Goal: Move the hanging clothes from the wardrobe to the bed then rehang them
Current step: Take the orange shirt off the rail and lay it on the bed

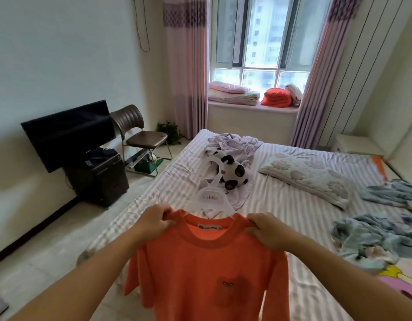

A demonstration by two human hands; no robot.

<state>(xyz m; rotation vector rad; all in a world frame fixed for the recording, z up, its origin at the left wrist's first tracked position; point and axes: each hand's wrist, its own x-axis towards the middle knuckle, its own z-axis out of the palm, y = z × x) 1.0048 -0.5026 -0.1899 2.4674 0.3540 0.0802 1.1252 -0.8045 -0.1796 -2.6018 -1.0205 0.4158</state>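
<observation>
1. The left hand (154,220) pinched the orange T-shirt (207,269) at one shoulder.
2. The right hand (267,230) pinched the other (white hanger (210,195) inside).
3. The shirt hung above the bed (293,205).

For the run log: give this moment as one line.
left hand: pinches orange T-shirt shoulder | right hand: pinches other shoulder | white hanger: in collar | over bed
</observation>
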